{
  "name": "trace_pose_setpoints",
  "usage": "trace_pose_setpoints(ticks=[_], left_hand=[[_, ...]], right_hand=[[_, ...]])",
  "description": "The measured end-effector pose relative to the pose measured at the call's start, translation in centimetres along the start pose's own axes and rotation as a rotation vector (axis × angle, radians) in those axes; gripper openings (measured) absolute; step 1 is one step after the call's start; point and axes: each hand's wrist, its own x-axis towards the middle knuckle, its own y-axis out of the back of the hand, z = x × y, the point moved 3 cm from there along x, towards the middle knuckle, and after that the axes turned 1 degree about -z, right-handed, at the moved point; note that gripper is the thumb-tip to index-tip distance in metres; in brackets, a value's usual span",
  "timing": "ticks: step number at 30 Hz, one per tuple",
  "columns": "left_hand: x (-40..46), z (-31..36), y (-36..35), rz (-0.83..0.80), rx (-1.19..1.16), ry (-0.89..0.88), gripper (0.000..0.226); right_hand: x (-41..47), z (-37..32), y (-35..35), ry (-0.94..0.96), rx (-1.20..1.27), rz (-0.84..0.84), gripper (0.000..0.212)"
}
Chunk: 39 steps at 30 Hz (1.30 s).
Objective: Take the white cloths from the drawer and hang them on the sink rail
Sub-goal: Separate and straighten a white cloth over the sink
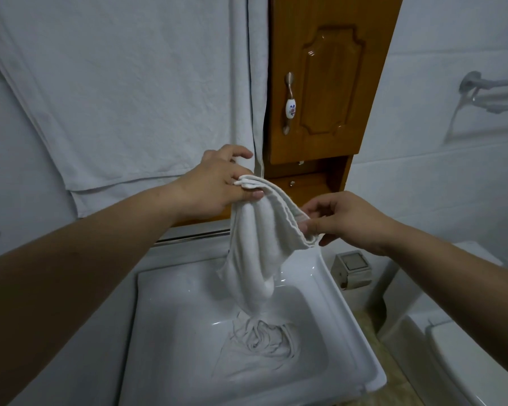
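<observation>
Two hands, left hand [214, 186] and right hand [346, 221], pinch one white cloth [258, 247] by its top edge above the sink [349, 332]; next, drape it over the rail [194, 237].

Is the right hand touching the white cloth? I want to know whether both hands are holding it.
Touching. The head view shows the right hand pinching the white cloth at its top edge, while the left hand grips the other end.

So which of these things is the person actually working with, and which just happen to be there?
In the job:
white cloth, held by left hand and right hand
more cloth in the sink
rail

Just there:
wooden cabinet door
hanging towels
wall towel rack
</observation>
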Motion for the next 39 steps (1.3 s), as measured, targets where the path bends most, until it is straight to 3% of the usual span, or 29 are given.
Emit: trace_pose_setpoints(ticks=[6, 11, 14, 22, 24, 27, 29, 32, 33, 36, 37, 39], left_hand=[[-0.2, -0.2, 0.2, 0.018, -0.111, -0.001, 0.013], [-0.2, 0.0, -0.3, -0.002, -0.14, -0.02, 0.018], [-0.1, 0.5, -0.3, 0.018, -0.119, -0.032, 0.013], [-0.2, 0.2, -0.1, 0.018, -0.064, -0.018, 0.015], [-0.4, -0.6, -0.4, 0.017, -0.042, 0.005, 0.015], [-0.7, -1.2, -0.8, 0.068, 0.0, 0.015, 0.017], [-0.6, -1.2, -1.0, 0.115, 0.01, 0.021, 0.022], [-0.2, -0.8, -1.4, 0.128, 0.042, 0.05, 0.022], [-0.1, -0.8, -1.3, 0.15, 0.027, 0.059, 0.025], [0.1, -0.8, -0.5, 0.268, -0.097, 0.093, 0.029], [0.3, -0.6, -0.2, 0.285, -0.102, 0.097, 0.028], [0.8, 0.2, 0.0, 0.262, -0.046, 0.067, 0.027]], right_hand=[[-0.2, 0.2, -0.4, -0.028, -0.079, -0.032, 0.012], [-0.1, 0.0, 0.1, -0.05, -0.068, 0.117, 0.003], [0.0, -0.2, -0.3, -0.092, -0.053, 0.05, 0.012], [0.5, -1.1, -0.4, -0.103, -0.373, 0.071, 0.009], [0.7, -2.4, 1.1, -0.079, -0.447, 0.161, 0.01], [0.8, -5.4, 4.6, -0.063, -0.232, 0.35, 0.01], [1.1, -6.5, 4.7, -0.083, -0.283, 0.283, 0.012], [1.3, -6.5, 2.5, -0.184, -0.654, -0.024, 0.016], [1.4, -7.0, 2.7, -0.169, -0.715, -0.003, 0.017], [1.6, -10.0, 6.1, -0.053, -0.532, 0.4, 0.017], [1.6, -10.6, 6.6, -0.05, -0.489, 0.435, 0.016], [2.2, -10.9, 6.0, -0.093, -0.599, 0.293, 0.016]])
